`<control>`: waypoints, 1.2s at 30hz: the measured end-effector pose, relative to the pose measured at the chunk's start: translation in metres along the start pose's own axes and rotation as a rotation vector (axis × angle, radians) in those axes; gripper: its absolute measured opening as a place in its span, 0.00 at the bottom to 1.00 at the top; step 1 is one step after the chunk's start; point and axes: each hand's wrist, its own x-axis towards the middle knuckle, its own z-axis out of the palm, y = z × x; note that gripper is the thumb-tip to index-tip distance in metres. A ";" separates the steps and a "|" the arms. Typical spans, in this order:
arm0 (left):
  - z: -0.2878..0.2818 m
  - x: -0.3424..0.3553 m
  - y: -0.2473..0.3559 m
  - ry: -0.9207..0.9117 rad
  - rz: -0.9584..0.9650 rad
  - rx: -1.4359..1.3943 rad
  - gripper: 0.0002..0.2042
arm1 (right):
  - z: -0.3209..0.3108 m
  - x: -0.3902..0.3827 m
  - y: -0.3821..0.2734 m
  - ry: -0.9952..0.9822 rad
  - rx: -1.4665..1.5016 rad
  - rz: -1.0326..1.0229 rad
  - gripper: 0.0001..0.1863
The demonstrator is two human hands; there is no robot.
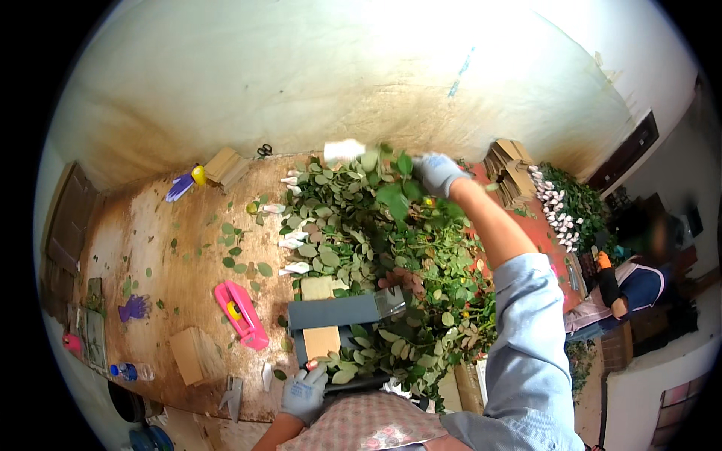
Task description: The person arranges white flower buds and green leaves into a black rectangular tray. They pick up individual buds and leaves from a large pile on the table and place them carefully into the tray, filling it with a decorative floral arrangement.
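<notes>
"So, where is the leafy stem (392, 200) just now?"

"Just left of your right hand (436, 174), its leaves blurred. You look to be pinching it, but your fingers are too blurred to tell whether they've closed."

"How should you handle it, then?"

"Lightly, and low on bare stalk if you can find some; squeezing leaves would likely tear them. Lift clear of the heap of foliage (444, 282) on the near side of that hand, since neighbouring stems probably snag. Mind the white-wrapped heads (297, 267), well to that hand's left; they could bruise if dragged."

"And your left hand (304, 395)?"

"It's low at the near edge of the counter (195, 293), beside the grey stand (335, 313) that lies beyond it. Whether it grips anything, you can't tell from here. Use it to steady the stand, and keep your sleeve off the pink tape dispenser (242, 315), up and left of it."
</notes>
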 end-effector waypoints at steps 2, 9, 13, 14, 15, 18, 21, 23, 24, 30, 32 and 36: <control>-0.008 0.005 0.005 -0.028 -0.038 -0.038 0.15 | 0.027 -0.024 -0.011 -0.021 -0.133 0.005 0.16; -0.010 -0.001 0.004 -0.083 -0.059 -0.044 0.20 | -0.026 -0.077 -0.099 0.160 -0.359 -0.026 0.09; -0.006 -0.009 0.001 -0.060 -0.076 -0.030 0.19 | -0.060 -0.139 -0.179 0.200 -0.325 -0.189 0.09; -0.006 -0.011 0.000 -0.064 -0.086 -0.023 0.19 | -0.059 -0.156 -0.199 0.187 -0.297 -0.236 0.09; -0.003 -0.008 0.001 -0.054 -0.073 -0.028 0.19 | -0.055 -0.179 -0.213 0.156 -0.260 -0.264 0.08; -0.008 -0.001 0.007 -0.068 -0.077 -0.024 0.18 | -0.020 -0.223 -0.248 -0.064 -0.159 -0.311 0.08; -0.012 -0.001 0.007 -0.158 -0.113 -0.031 0.22 | 0.048 -0.239 -0.266 -0.284 -0.011 -0.290 0.09; -0.010 -0.003 0.006 -0.151 -0.110 -0.021 0.22 | 0.085 -0.242 -0.268 -0.447 0.040 -0.241 0.13; -0.009 -0.002 0.006 -0.140 -0.103 -0.018 0.22 | 0.094 -0.241 -0.268 -0.470 0.037 -0.235 0.13; -0.007 -0.003 0.008 -0.147 -0.126 -0.013 0.20 | 0.056 -0.235 -0.290 -0.403 -0.137 -0.160 0.13; -0.006 -0.003 0.009 -0.137 -0.133 -0.004 0.20 | 0.049 -0.226 -0.306 -0.237 -0.056 -0.212 0.10; -0.008 0.001 0.009 -0.141 -0.123 -0.001 0.20 | 0.055 -0.200 -0.346 -0.132 0.285 -0.395 0.16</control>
